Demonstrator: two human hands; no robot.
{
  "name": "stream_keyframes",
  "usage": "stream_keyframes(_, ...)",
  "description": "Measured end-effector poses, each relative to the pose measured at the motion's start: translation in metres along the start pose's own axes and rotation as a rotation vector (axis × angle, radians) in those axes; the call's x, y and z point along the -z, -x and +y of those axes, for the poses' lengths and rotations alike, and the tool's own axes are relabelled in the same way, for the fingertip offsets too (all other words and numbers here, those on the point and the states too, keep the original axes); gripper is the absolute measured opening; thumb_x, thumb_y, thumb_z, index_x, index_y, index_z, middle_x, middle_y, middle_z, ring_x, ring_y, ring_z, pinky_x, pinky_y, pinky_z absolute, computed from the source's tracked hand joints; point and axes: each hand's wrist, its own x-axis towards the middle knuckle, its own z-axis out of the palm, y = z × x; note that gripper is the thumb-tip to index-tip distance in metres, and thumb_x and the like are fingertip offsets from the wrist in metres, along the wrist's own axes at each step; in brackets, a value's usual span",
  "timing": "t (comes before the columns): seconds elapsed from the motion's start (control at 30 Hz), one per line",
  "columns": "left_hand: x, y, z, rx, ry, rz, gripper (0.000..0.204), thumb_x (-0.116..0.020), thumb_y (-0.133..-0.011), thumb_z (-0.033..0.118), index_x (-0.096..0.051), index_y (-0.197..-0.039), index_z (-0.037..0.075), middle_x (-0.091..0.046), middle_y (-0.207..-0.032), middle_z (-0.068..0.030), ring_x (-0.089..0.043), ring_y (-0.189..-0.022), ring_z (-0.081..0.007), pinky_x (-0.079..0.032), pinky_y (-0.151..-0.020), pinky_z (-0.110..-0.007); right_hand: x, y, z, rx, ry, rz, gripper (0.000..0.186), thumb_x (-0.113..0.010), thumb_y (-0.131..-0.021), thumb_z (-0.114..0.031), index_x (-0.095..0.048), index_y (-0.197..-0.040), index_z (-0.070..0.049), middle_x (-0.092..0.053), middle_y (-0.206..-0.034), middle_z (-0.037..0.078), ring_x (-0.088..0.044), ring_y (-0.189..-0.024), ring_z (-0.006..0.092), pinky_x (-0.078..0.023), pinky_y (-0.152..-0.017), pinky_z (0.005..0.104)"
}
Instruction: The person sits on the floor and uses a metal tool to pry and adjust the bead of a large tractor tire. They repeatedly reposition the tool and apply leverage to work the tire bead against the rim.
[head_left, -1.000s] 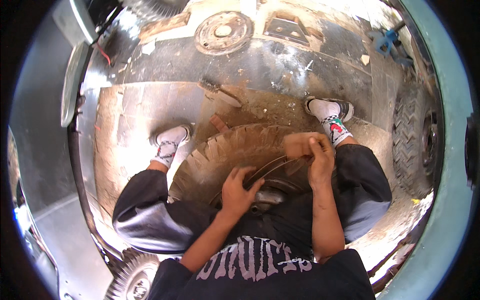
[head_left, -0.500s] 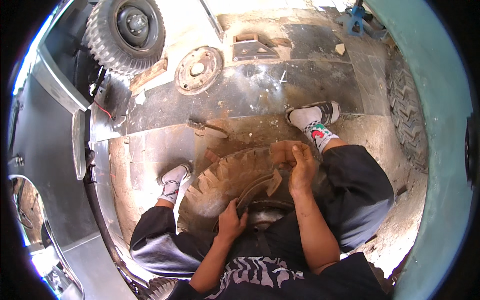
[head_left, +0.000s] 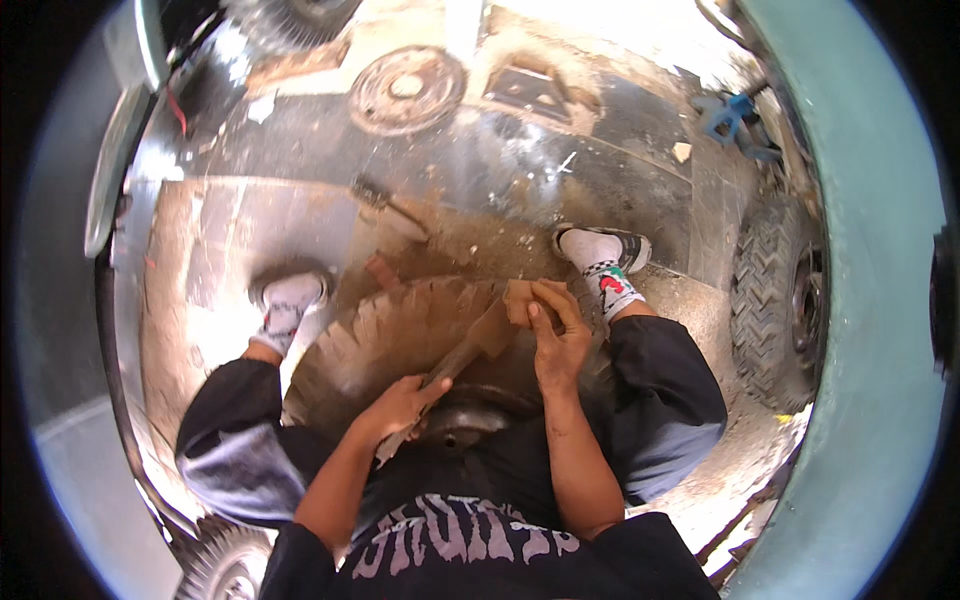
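My left hand [head_left: 408, 402] is wrapped round the lower part of a curved metal brake shoe [head_left: 464, 356], tilted up to the right. Between the thumb and fingers of my right hand [head_left: 558, 338] is a folded piece of brown sandpaper [head_left: 518, 301]. It sits at the shoe's upper end; whether they touch I cannot tell. Beneath both hands a dusty, chunky-treaded tire [head_left: 350, 345] lies flat between my legs, with its dark wheel rim [head_left: 470, 420] partly covered by my arms and shirt.
A wire brush [head_left: 392, 210] and a reddish block [head_left: 381, 271] lie beyond the tire. Farther off are a rusty round plate [head_left: 378, 112], a metal bracket [head_left: 530, 92] and a blue jack stand [head_left: 735, 122]. Another wheel [head_left: 765, 300] stands right, beside a pale green vehicle panel [head_left: 870, 300].
The view has shifted, so the floor things sit higher. The brake shoe has turned to show its edge, and the sandpaper has come down to its upper end.
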Motion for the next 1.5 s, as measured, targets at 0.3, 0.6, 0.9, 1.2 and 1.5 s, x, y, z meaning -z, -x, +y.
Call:
stream_keyframes(0.3,0.010,-0.020,-0.023,-0.055,0.146,-0.191,0.072,-0.060,-0.100,0.072,-0.067,-0.103,0.001,-0.060,-0.068,-0.0084,-0.061,-0.051,-0.0203,-0.049,-0.047,-0.035,-0.004,0.004,-0.020,0.130,0.493,-0.107,0.043,-0.086,-0.089,-0.013,-0.077,-0.128,-0.001,-0.069,-0.142,0.015,-0.065,-0.131,0.0296,-0.049,-0.113,0.0393)
stream_keyframes(0.6,0.010,-0.030,-0.036,-0.122,0.170,-0.255,0.077,-0.057,-0.101,0.074,-0.069,-0.094,-0.002,-0.060,-0.063,-0.0101,-0.063,-0.050,-0.0224,-0.050,-0.046,-0.037,-0.031,0.066,-0.022,0.354,1.198,-0.343,0.071,-0.063,-0.105,-0.046,-0.049,-0.160,-0.002,-0.019,-0.175,0.030,-0.019,-0.160,0.0523,-0.018,-0.127,0.0626)
stream_keyframes(0.9,0.007,-0.033,-0.035,-0.124,0.154,-0.237,0.083,-0.053,-0.100,0.078,-0.074,-0.100,-0.002,-0.065,-0.071,-0.0120,-0.065,-0.057,-0.0240,-0.051,-0.054,-0.040,-0.040,0.046,-0.021,0.292,1.090,-0.603,0.103,-0.066,-0.102,-0.053,-0.018,-0.165,0.013,-0.018,-0.173,0.035,-0.016,-0.161,0.0540,-0.017,-0.132,0.0569)
stream_keyframes(1.2,0.002,-0.029,-0.026,-0.088,0.138,-0.207,0.084,-0.050,-0.102,0.077,-0.078,-0.102,-0.002,-0.066,-0.068,-0.0130,-0.067,-0.059,-0.0245,-0.052,-0.057,-0.040,-0.046,0.032,-0.032,0.157,0.993,-0.668,0.105,-0.065,-0.103,-0.054,-0.015,-0.165,0.013,-0.012,-0.172,0.040,-0.014,-0.161,0.0549,-0.018,-0.132,0.0538)
stream_keyframes(1.5,0.004,-0.021,-0.027,-0.089,0.159,-0.222,0.081,-0.054,-0.101,0.074,-0.075,-0.092,-0.004,-0.061,-0.064,-0.0129,-0.062,-0.054,-0.0245,-0.047,-0.052,-0.042,-0.045,0.012,-0.025,0.083,0.906,-0.679,0.104,-0.066,-0.102,-0.053,-0.018,-0.165,0.013,-0.013,-0.173,0.039,-0.012,-0.162,0.0532,-0.017,-0.132,0.0536)
